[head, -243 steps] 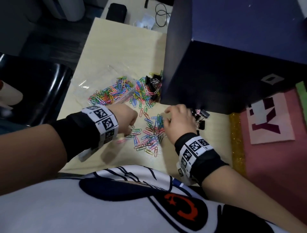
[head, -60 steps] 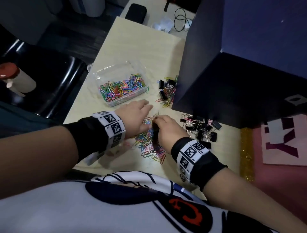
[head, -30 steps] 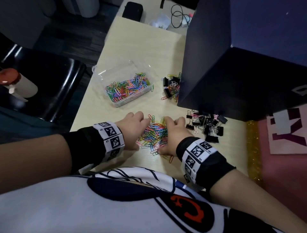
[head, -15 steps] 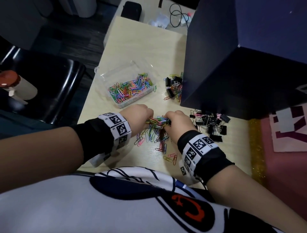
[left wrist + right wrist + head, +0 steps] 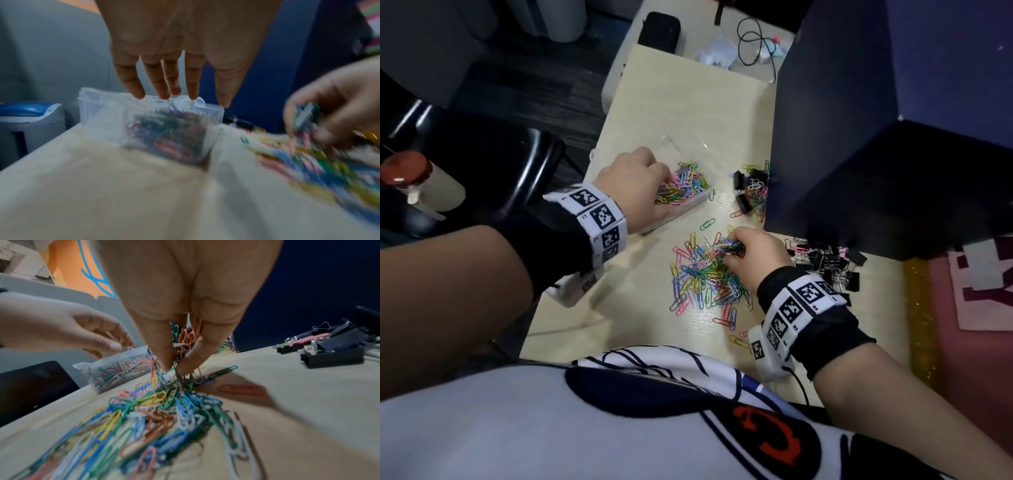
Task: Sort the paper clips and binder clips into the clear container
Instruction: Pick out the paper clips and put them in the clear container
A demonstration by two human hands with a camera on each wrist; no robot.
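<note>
Since half a second ago, the left hand (image 5: 635,186) has moved from the loose pile of coloured paper clips (image 5: 703,279) to above the clear plastic container (image 5: 151,128), fingers extended, holding nothing. The right hand (image 5: 751,257) pinches a clip bunch. The left wrist view is blurred. Black binder clips (image 5: 825,265) lie right, beside the dark blue box (image 5: 859,137); the light wooden table (image 5: 688,113) is bare beyond the container.

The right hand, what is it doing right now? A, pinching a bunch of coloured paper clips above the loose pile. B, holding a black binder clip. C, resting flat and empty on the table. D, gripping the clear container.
A: the right hand pinches a bunch of coloured paper clips between thumb and fingers, just above the loose pile on the table; the binder clips lie untouched beside it.
</note>
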